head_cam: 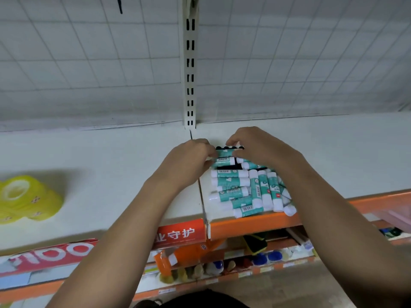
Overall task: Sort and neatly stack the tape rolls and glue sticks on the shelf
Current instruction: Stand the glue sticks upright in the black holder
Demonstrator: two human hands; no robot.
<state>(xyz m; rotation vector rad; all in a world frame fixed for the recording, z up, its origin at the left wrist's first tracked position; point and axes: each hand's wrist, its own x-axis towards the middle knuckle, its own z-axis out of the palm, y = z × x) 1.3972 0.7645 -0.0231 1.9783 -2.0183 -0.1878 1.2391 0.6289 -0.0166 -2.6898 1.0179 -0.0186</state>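
Observation:
Several teal-and-white glue sticks point(249, 192) lie in a loose pile on the white shelf point(124, 174), just right of the shelf seam. At the far end of the pile both hands meet on one glue stick point(224, 154) lying crosswise. My left hand point(191, 161) grips its left end with curled fingers. My right hand point(251, 145) pinches its right end from above. Behind that stick a row of black caps point(230, 148) shows. Yellow tape rolls point(24, 198) sit in a cluster at the far left of the shelf.
A white grid back panel point(111, 63) and a slotted upright point(190, 63) close off the rear. The shelf's orange front edge point(255, 225) carries a red label strip point(178, 235). Lower shelves hold an orange bottle point(178, 255) and small items.

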